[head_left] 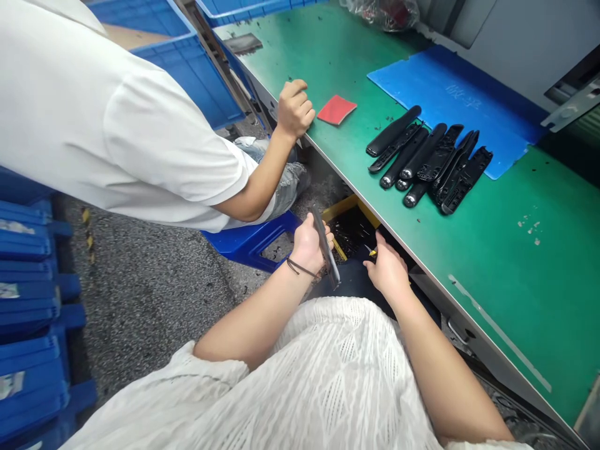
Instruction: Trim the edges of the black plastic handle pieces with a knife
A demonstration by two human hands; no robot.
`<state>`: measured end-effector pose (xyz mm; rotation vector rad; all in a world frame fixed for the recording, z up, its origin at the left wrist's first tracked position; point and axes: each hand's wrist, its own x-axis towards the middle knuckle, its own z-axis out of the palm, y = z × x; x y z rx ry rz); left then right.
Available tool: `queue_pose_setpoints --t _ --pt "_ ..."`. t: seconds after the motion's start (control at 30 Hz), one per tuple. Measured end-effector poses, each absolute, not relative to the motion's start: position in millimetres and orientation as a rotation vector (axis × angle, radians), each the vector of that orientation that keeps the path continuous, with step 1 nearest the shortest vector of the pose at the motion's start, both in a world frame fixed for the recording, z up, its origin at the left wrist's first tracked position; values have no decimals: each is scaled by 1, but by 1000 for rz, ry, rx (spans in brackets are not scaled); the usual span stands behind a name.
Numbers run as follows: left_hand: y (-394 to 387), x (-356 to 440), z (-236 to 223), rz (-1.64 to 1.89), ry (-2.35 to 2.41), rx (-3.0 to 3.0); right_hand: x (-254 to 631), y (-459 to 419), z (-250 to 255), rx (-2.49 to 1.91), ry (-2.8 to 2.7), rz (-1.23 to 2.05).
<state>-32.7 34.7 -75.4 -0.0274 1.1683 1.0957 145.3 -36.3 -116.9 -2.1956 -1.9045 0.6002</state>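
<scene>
Black plastic, in one long, narrow piece point(326, 249), lies clamped between the thumb and fingers of the left hand point(309, 245), above the lap and beside the table's edge. The right hand point(389, 265), near it, is closed on a small yellow tool point(373, 252) whose pointed tip projects toward the piece; the rest of the tool is hidden. Below both hands, a yellow bin point(344, 207) holds dark scraps. On the green tabletop point(497, 244), black handle-shaped parts point(424, 153) lie heaped, partly overlapping a blue sheet point(450, 94). A red square point(337, 110) lies near a co-worker's hand point(295, 111) at the edge.
</scene>
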Motion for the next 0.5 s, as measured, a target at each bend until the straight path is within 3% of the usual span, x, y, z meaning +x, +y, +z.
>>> queue_pose_setpoints --t 0.13,0.37,0.5 --pt "37 -31 -82 1109 1187 -52 149 -45 -112 -2093 -1909 683" --pt "38 -22 -88 1157 1221 -36 138 -75 -75 -1497 -1632 1056" --pt "37 -14 -89 1176 1228 58 121 -83 -65 -1404 -1549 994"
